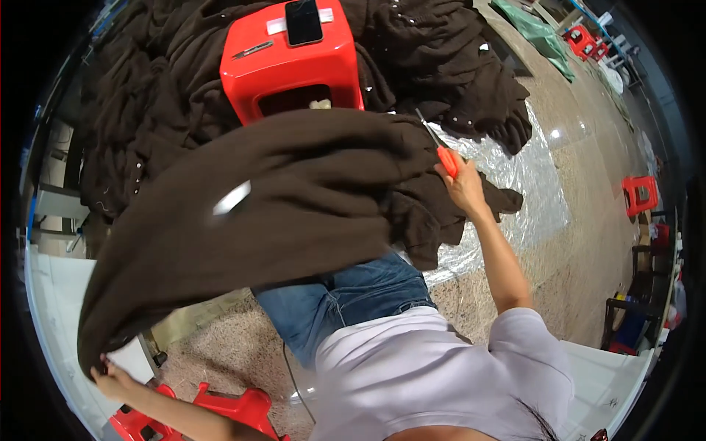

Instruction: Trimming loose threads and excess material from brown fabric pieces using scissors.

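1. Fingers [104,367] of the left hand [115,384] are pinched on one end of the brown cloth [309,220], out at lower left.
2. Fingers of the right hand [465,187] are wrapped around the orange-red handle of the scissors [446,159]; the blades point up and left, at the cloth's far end, and I cannot tell whether they are parted.
3. The cloth stretches between both hands, partly over the jeans [368,294], with a blurred white tag [232,198] on it.
4. Beyond stands a red stool [287,70]; a pale object [320,104] shows in its hollow side opening.
5. On its seat lie a dark phone [304,22] and a small slim tool [254,50].
6. Around the stool spreads a brown fabric heap [162,73], partly beside clear plastic sheeting [540,198].
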### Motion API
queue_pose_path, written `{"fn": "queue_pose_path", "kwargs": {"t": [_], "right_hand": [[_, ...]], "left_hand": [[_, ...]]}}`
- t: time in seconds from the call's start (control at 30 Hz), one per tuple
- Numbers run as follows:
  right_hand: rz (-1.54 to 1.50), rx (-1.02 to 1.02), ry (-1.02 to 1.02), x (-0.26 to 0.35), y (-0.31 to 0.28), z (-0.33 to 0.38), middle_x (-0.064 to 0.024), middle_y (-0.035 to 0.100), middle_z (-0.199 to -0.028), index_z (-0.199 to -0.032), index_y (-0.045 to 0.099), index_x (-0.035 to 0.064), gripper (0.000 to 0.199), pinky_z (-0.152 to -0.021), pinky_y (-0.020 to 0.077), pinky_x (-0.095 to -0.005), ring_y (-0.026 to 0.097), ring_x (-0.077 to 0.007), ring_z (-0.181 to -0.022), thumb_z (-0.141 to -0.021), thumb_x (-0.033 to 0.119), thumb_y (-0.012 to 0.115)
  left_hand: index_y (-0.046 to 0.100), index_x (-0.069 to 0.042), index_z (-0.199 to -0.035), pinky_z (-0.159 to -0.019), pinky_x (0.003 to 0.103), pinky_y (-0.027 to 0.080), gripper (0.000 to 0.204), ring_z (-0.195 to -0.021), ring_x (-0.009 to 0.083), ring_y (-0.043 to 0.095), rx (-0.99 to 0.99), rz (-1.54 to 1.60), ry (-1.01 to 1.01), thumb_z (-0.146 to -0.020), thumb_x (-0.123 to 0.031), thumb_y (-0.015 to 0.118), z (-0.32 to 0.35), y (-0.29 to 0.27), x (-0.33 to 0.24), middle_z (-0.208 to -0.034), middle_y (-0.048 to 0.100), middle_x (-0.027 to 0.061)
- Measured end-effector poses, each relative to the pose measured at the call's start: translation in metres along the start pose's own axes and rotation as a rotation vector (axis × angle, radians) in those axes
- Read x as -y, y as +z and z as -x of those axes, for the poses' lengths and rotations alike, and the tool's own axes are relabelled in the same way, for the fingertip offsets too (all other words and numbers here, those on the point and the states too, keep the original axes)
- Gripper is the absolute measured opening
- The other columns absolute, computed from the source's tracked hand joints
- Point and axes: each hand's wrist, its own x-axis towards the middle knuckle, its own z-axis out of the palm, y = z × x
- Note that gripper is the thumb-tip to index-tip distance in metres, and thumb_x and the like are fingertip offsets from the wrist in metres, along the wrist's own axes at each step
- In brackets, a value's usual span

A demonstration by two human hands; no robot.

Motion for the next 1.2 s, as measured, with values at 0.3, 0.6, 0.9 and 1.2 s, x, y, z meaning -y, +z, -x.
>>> {"fn": "queue_pose_path", "kwargs": {"t": [0.3, 0.6, 0.9, 1.2], "right_hand": [[-0.111, 0.145, 0.067, -0.025, 0.119, 0.02, -0.0212, 0.07, -0.093, -0.127, 0.052, 0.0197, 0.048, -0.074, 0.0518, -0.0512, 0.067, -0.0452, -0.091, -0.086, 0.032, 0.075], [-0.682, 0.3, -0.272, 0.12, 0.145, 0.009, -0.0073, 0.071, -0.101, -0.132, 0.049, 0.0088, 0.085, -0.085, 0.0541, -0.0376, 0.07, -0.0314, -0.096, -0.067, 0.046, 0.089], [-0.782, 0.603, -0.266, 0.147, 0.113, -0.025, -0.0016, 0.06, -0.099, -0.11, 0.059, 0.0063, 0.033, -0.085, 0.047, -0.0282, 0.06, -0.0144, -0.093, -0.078, -0.002, 0.062], [-0.925, 0.824, -0.418, 0.219, -0.043, -0.045, -0.0028, 0.062, -0.105, -0.111, 0.06, 0.0024, 0.03, -0.098, 0.0477, -0.0321, 0.062, -0.0132, -0.105, -0.085, 0.004, 0.076]], "left_hand": [[0.062, 0.011, -0.114, -0.067, 0.042, 0.063, 0.037, -0.083, 0.0316, 0.067, -0.342, 1.05, -0.877, -0.087, -0.014, 0.068, 0.071, 0.015, 0.014, -0.106, 0.067, 0.021], [0.049, -0.004, -0.138, -0.091, 0.036, 0.05, 0.061, -0.109, 0.0237, 0.058, 0.607, 0.598, -0.276, -0.082, -0.002, 0.074, 0.277, 0.11, -0.126, -0.127, 0.056, 0.0151], [0.051, -0.019, -0.143, -0.118, 0.052, 0.025, 0.075, -0.143, 0.0376, 0.035, 0.808, 0.747, 0.844, -0.073, -0.02, 0.077, 0.198, -0.012, -0.492, -0.152, 0.042, 0.0199], [0.066, -0.003, -0.099, -0.069, 0.035, 0.056, 0.026, -0.084, 0.0224, 0.062, 0.355, 1.566, 0.035, -0.085, 0.005, 0.046, 0.092, -0.045, -0.503, -0.088, 0.063, 0.0087]]}}
